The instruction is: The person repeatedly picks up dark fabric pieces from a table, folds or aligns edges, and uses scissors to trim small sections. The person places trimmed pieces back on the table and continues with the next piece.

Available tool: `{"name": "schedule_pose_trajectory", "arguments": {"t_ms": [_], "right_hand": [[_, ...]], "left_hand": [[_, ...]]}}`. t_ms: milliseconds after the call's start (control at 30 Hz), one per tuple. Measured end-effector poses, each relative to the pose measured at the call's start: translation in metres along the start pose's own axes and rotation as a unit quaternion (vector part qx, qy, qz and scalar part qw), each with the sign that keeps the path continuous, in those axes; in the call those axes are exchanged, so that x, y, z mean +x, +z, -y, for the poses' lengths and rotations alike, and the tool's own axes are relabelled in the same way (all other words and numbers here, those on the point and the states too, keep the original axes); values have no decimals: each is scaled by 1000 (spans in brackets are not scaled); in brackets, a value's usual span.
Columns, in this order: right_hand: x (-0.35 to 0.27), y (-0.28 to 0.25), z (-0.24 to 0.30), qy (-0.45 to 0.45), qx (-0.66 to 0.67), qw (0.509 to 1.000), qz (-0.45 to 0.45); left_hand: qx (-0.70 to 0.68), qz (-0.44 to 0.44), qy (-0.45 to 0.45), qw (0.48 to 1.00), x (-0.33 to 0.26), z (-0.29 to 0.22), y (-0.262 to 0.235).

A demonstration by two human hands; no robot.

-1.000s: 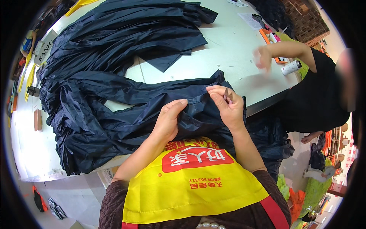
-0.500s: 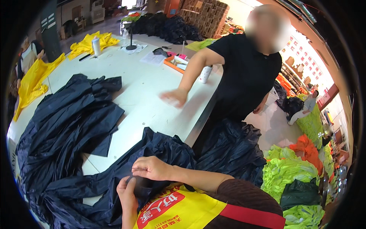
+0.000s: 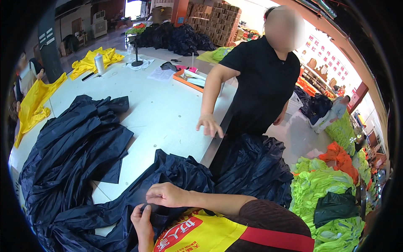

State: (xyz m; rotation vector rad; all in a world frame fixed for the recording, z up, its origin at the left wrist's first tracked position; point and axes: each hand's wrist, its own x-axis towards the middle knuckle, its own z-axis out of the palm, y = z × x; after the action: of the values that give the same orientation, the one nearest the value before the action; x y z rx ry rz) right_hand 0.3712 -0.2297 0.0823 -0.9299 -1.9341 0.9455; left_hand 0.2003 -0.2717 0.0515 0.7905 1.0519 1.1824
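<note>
—Left grip (image 3: 142, 223) is pinching, thumb to forefinger, on dark navy cloth (image 3: 178, 172), it seems; right grip (image 3: 171, 195) is hovering just beside, fingers bending inward, and I cannot tell whether they are gripping anything.

—Where is that cloth lying?

—It is bunching beneath my hands, in front of my yellow apron (image 3: 205, 229), and trailing left across the counter (image 3: 155, 119) toward a larger navy heap (image 3: 75, 145).

—How is it likely to handle?

—By its sheen and creases, I am judging it thin, soft, rather slippery: light by the fold, dragging as a heap, not fragile. I am favouring a seam or doubled edge; loose folds might be sliding away.

—Any writing?

—My apron is carrying white characters on a red panel, smaller red ones below. Farther off, a co-worker (image 3: 262, 84) is standing by the counter, one hand hanging over its edge, near an orange tray (image 3: 188, 85). A white bottle (image 3: 99, 65) is standing beyond, any label too small for reading. Farthest, a pale wall (image 3: 325, 54) is showing rows of red characters.
</note>
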Motion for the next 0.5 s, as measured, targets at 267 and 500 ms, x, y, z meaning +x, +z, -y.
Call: {"name": "schedule_pose_trajectory", "arguments": {"t_ms": [267,500], "right_hand": [[-2,4,-4,-29,2,999,-32],[-4,5,-3,-30,5,999,-28]], "left_hand": [[0,-9,2,1000,-2,-3,5],[38,-11,18,999,-5,-2,3]]}}
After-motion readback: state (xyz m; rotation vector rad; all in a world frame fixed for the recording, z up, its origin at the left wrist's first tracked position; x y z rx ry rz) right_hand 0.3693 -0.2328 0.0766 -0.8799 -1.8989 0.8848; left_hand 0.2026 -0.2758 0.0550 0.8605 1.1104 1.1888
